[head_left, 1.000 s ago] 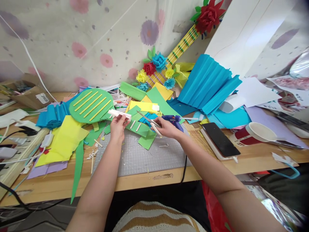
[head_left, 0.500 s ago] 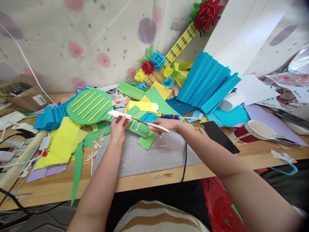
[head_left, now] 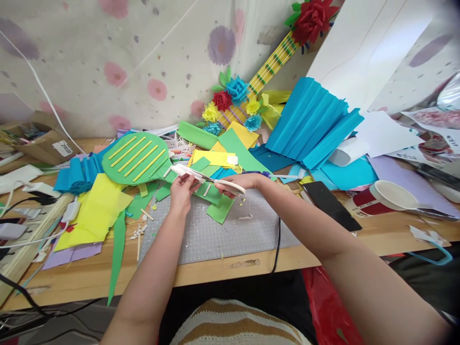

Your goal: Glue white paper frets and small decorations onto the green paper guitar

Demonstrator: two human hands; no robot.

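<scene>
My left hand (head_left: 180,190) is closed on a white foam strip (head_left: 181,170), holding it over the near end of a green paper paddle (head_left: 135,158) with yellow stripes. My right hand (head_left: 241,182) grips white-handled scissors (head_left: 224,183), blades pointing left and meeting the strip by my left fingers. Both hands hover above a grey cutting mat (head_left: 215,230) strewn with green paper scraps (head_left: 220,210).
A black phone (head_left: 330,205) and a red paper cup (head_left: 377,197) lie at the right. Pleated blue paper (head_left: 309,122), a paper guitar with flowers (head_left: 251,91) and coloured sheets crowd the back. Yellow paper (head_left: 94,210), cables and a cardboard box (head_left: 39,139) fill the left. A black cord (head_left: 276,244) hangs over the table edge.
My right hand picked the scissors up from beside the blue glue gun and swung them left to the white strip. My left hand stayed in place holding the strip.
</scene>
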